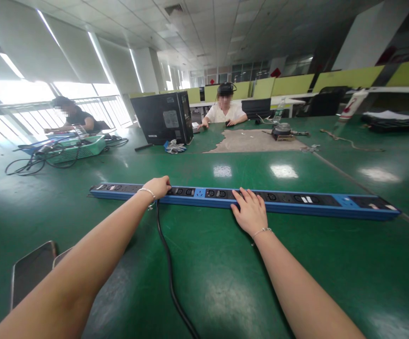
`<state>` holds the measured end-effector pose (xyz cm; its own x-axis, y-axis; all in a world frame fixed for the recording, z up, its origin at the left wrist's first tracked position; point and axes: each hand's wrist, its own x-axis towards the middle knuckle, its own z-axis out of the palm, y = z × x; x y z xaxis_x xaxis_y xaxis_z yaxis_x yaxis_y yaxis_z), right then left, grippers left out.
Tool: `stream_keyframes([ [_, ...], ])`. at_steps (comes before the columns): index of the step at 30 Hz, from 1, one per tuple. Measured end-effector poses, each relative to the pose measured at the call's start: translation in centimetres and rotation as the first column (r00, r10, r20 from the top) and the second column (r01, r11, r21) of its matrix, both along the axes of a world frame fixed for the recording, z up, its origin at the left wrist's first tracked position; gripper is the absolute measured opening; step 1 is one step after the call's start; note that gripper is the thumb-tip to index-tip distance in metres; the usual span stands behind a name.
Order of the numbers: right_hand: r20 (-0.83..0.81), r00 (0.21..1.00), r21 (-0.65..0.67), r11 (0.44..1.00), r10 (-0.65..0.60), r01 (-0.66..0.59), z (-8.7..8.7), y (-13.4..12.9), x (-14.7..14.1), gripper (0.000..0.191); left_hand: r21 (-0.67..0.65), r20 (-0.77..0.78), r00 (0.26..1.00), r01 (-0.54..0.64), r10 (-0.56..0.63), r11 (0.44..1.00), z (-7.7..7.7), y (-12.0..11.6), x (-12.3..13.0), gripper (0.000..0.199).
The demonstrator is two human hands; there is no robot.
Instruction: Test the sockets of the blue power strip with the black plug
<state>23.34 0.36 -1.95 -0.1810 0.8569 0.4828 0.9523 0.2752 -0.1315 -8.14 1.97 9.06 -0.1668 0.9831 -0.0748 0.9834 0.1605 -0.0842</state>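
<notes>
A long blue power strip (289,208) with black sockets lies across the green table. My left hand (158,186) is closed at its left part, fingers pressed together over the sockets; what they grip is hidden. A black cable (169,263) runs from beneath that hand down to the bottom edge of the view. Right of the middle, my right hand (249,209) rests on the strip with its fingers spread, holding nothing.
Two phones (31,270) lie at the lower left, one mostly behind my left arm. Farther back are a green basket (93,148) with cables, a black computer case (162,117), gloves (175,147) and two seated people.
</notes>
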Motion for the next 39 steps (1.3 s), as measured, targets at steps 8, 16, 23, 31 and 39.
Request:
stream_keyframes([
  [8, 0.007, 1.000, 0.032, 0.999, 0.004, -0.004, -0.3, 0.2, 0.1, 0.042, 0.083, -0.052, 0.990, -0.125, 0.129, 0.989, -2.3, -1.1, 3.2, 0.037],
  [16, 0.019, 1.000, 0.043, 0.999, -0.016, 0.015, -0.5, 0.3, 0.0, 0.043, 0.161, -0.004, 0.989, -0.144, 0.147, 0.976, -3.2, -1.2, 3.8, 0.036],
  [23, 0.027, 0.999, 0.051, 0.999, -0.017, 0.015, -0.6, 0.3, 0.1, 0.043, 0.168, 0.035, 0.994, -0.106, 0.102, 0.980, -3.3, -1.3, 2.7, 0.031],
  [31, 0.003, 1.000, 0.031, 1.000, -0.006, 0.006, -0.5, 0.3, 0.1, 0.043, 0.324, 0.108, 0.985, -0.162, 0.134, 0.932, 0.1, -1.9, 3.1, 0.033],
  [39, -0.007, 1.000, 0.015, 1.000, 0.001, -0.001, -0.3, 0.1, 0.1, 0.042, 0.202, 0.233, 0.968, 0.047, -0.094, 0.978, 0.2, -0.2, 6.2, 0.028],
])
